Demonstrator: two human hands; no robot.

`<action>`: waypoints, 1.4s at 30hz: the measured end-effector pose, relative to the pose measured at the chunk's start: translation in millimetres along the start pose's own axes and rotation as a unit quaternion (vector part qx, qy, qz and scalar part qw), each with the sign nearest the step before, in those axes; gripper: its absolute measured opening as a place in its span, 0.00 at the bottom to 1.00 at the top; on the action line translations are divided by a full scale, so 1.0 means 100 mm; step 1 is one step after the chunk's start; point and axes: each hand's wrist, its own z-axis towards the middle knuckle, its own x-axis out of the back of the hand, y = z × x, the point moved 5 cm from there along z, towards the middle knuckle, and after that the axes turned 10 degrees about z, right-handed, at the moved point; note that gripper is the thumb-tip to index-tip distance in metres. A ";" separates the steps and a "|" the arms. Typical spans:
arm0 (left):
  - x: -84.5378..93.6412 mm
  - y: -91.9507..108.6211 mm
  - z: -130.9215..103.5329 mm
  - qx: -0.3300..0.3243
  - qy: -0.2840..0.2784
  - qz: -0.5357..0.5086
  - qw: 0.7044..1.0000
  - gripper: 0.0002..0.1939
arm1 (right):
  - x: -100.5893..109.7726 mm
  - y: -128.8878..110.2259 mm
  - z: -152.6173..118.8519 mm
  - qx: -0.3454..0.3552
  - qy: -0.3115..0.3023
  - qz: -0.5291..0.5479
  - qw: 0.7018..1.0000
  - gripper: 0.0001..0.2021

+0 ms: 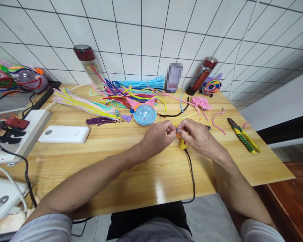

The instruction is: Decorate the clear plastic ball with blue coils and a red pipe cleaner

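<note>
Fingertips of my left hand (158, 136) and my right hand (198, 136) meet above the table, both pinched closed on a small piece of blue pipe cleaner (176, 129), mostly hidden by the fingers. Beneath my right hand lies a yellow glue gun (182, 144), largely covered, with a black cord running off the front edge. Just beyond my left hand sits a clear round plastic piece (144, 115) wrapped with blue at the rim, with pink pipe-cleaner ears (132, 103) behind it. Farther back is a pile of coloured pipe cleaners (131, 90).
Pliers (242, 136) and a pink pipe-cleaner coil (201, 103) lie to the right. A white power bank (64, 134) and a power strip (27, 134) are at left. Two bottles, one clear (89, 67) and one red (202, 75), stand by the tiled wall, near a finished fish figure (211, 86).
</note>
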 end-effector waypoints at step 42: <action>0.03 0.02 0.00 -0.014 0.010 0.021 1.000 0.07 | 0.00 -0.04 0.02 0.027 0.013 0.001 1.000 0.05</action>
